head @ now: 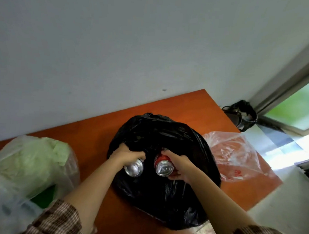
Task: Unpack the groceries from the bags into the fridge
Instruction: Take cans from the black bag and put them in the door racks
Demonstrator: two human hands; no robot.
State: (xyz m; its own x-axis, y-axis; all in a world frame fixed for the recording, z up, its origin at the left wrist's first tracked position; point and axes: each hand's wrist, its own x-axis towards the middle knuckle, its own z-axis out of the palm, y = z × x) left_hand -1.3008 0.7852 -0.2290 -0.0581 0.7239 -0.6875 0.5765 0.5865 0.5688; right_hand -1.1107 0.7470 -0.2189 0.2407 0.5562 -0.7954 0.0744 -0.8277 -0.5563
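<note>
- Black plastic is forming the bag [167,135] that is sitting in the middle of the orange counter [98,131], and both hands are working at the side nearest the person.
- The left hand [127,156] is curling round a silver can [134,168], whose shiny end is facing the camera.
- The right hand [179,165] is wrapping round a red can [162,167], whose tab end is showing.
- Both cans are hanging just over the black film, near each other but apart. The fridge is not showing in this view.
- The step seems to be lifting the two cans out of the bag. Doing it well probably means gripping each can by its body and raising both straight up.
- Loose film is bunching against the left fingers and may be dragging along, so both cans need to be clear of it before the person turns away.
- The black bag is bulging, which suggests more is lying inside, but the opaque film is hiding whatever it is.
- At the left, a translucent bag [11,171] is holding a pale green leafy vegetable [45,151], with something darker green beneath it.
- At the right, a clear bag [238,158] with red print is lying slack on the counter and is looking nearly empty.
- Beyond the counter's far corner, a dark lined bin [244,115] is standing on the floor. Its contents are too small to tell.
</note>
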